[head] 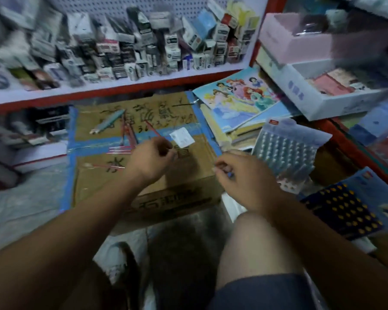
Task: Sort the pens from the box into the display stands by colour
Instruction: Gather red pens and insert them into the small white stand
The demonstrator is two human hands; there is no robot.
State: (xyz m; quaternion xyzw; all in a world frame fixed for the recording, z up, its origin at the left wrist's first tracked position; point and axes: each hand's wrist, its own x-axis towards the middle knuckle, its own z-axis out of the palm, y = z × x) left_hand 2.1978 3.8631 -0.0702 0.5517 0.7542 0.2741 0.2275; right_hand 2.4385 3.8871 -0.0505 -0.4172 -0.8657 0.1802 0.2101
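A taped cardboard box point(143, 195) sits on the floor in front of my knees. Loose red pens point(130, 133) and a blue-grey pen bundle point(109, 121) lie on its lid. My left hand point(152, 159) hovers over the lid with curled fingers; red pens point(119, 148) stick out from its left side. My right hand point(244, 177) is at the box's right edge and pinches a small blue-tipped pen point(230, 174). To the right stand a pale display stand point(285, 151) full of pen tops and a dark blue stand point(345, 211) with yellow-tipped pens.
A red-edged shelf point(121, 86) packed with small boxes runs behind the carton. Picture books point(240, 97) and white and pink trays point(323, 95) pile up at the right. My bare knee point(255, 238) and shoe point(119, 265) are below.
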